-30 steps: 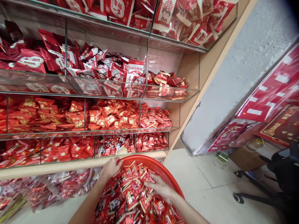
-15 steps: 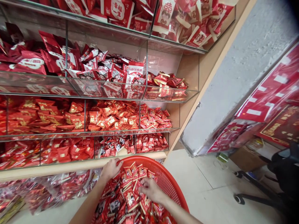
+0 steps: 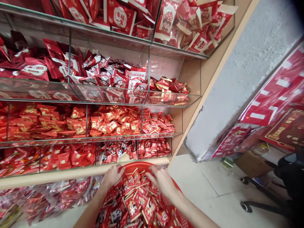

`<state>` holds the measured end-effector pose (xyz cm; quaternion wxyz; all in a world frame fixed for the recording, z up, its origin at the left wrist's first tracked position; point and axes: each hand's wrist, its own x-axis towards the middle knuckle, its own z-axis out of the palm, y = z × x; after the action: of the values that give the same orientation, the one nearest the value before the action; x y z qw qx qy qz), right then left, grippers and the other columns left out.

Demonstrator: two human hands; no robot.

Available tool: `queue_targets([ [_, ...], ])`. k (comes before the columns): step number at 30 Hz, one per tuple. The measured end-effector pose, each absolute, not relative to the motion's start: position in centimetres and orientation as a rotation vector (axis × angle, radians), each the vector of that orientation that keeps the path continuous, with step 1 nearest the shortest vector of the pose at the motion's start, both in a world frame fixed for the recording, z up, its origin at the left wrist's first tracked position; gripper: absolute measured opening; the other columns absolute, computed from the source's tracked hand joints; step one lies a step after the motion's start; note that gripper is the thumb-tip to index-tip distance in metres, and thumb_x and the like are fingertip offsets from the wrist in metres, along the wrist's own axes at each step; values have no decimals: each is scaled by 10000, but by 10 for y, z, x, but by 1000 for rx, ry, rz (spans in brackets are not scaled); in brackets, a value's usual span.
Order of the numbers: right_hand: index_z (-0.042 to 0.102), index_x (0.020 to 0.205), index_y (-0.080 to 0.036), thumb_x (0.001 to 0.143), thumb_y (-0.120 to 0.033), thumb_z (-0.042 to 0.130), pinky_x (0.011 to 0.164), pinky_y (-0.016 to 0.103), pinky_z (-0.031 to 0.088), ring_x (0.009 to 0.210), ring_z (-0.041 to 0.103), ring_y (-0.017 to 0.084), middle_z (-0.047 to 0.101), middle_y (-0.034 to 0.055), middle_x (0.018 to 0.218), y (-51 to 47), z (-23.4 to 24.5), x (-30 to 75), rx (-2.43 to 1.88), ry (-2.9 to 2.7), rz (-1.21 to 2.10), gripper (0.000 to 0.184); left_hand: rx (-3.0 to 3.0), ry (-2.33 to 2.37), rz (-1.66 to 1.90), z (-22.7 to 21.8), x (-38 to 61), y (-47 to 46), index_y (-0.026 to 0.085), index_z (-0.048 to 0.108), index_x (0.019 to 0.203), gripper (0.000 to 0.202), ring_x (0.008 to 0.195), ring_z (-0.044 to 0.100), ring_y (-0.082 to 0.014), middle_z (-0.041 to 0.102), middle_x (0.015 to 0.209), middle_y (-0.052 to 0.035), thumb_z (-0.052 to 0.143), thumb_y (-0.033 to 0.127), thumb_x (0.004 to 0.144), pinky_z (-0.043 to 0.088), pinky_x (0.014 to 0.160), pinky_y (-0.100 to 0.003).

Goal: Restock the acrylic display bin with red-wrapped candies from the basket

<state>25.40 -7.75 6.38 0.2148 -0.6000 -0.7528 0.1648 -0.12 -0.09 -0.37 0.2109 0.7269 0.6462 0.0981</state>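
A red plastic basket [image 3: 142, 164] full of small wrapped candies [image 3: 133, 207] stands in front of me, close to the lowest shelf. My left hand [image 3: 112, 175] grips the basket's rim at its far left side. Over the candies on the far right side hovers my right hand [image 3: 160, 179], its fingers apart and bent, with nothing visible in them. The candy packets are red and gold with small printed figures; darker ones lie along the left of the basket.
Glass-divided shelves [image 3: 95, 138] with red packets rise ahead. Clear bags of packets [image 3: 57, 196] lie under the lowest shelf. A grey wall [image 3: 225, 79] stands at the right, with a cardboard box [image 3: 253, 163] and a black wheeled chair [image 3: 266, 207] beyond the tiled floor.
My right hand has lifted off the candies in the middle and moved up and right towards the far rim, its fingers opening. The left hand stays at the rim.
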Motion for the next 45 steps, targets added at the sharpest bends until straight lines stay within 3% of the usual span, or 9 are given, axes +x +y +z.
queue_targets([
  [4, 623, 899, -218, 916, -413, 400, 589, 259, 360, 589, 584, 160, 646, 18, 652, -46, 149, 284, -1630, -1980, 146, 296, 2009, 1782, 276, -3, -1, 0, 207, 638, 1007, 470, 986, 651, -252, 713, 1034, -115, 322, 525, 867, 452, 852, -324],
  [6, 604, 985, -215, 922, -409, 385, 621, 260, 381, 638, 590, 163, 638, 8, 670, -25, 185, 298, -1603, -1925, -21, 299, 1998, 1772, 289, -2, -1, 0, 209, 641, 1018, 473, 1001, 648, -242, 713, 1047, -110, 323, 526, 867, 448, 866, -312],
  [11, 513, 1188, -166, 832, -452, 555, 837, 350, 429, 1053, 533, 268, 581, 136, 1134, 32, 228, 316, -1795, -2001, -309, 458, 1994, 1773, 302, -3, -2, -1, 205, 643, 1035, 476, 1011, 647, -241, 712, 1059, -110, 330, 521, 865, 447, 872, -309],
  [16, 461, 1235, -171, 799, -339, 625, 882, 359, 435, 1154, 475, 275, 501, 146, 1241, 58, 233, 310, -2044, -2286, -241, 495, 2014, 1774, 298, -7, -4, 0, 204, 638, 1031, 475, 1009, 648, -234, 713, 1052, -110, 319, 517, 870, 445, 874, -303],
  [23, 433, 1230, -164, 867, -143, 415, 859, 400, 457, 1140, 506, 271, 511, 166, 1252, 66, 226, 299, -2102, -2315, -363, 364, 2024, 1766, 310, -6, -3, 0, 190, 629, 1016, 479, 965, 659, -255, 714, 1011, -130, 304, 510, 871, 459, 835, -330],
  [28, 372, 1314, -198, 919, -169, 288, 808, 379, 484, 1058, 588, 260, 544, 169, 1232, 78, 218, 302, -2085, -2369, -454, 405, 2038, 1756, 300, -8, -4, -1, 200, 631, 969, 459, 917, 667, -254, 721, 950, -119, 298, 502, 875, 460, 806, -333],
  [34, 330, 1380, -218, 938, -221, 291, 795, 391, 496, 996, 638, 279, 648, 158, 1103, 88, 215, 319, -2039, -2482, -464, 444, 2039, 1741, 301, -10, -6, 2, 213, 634, 997, 460, 951, 656, -235, 717, 985, -102, 300, 506, 879, 445, 832, -314],
  [45, 315, 1403, -237, 954, -326, 315, 800, 364, 494, 1037, 624, 276, 603, 133, 1237, 77, 228, 342, -1894, -2443, -413, 457, 2055, 1754, 279, -8, -4, 1, 205, 620, 989, 480, 959, 656, -271, 713, 980, -120, 271, 516, 880, 452, 819, -349],
])
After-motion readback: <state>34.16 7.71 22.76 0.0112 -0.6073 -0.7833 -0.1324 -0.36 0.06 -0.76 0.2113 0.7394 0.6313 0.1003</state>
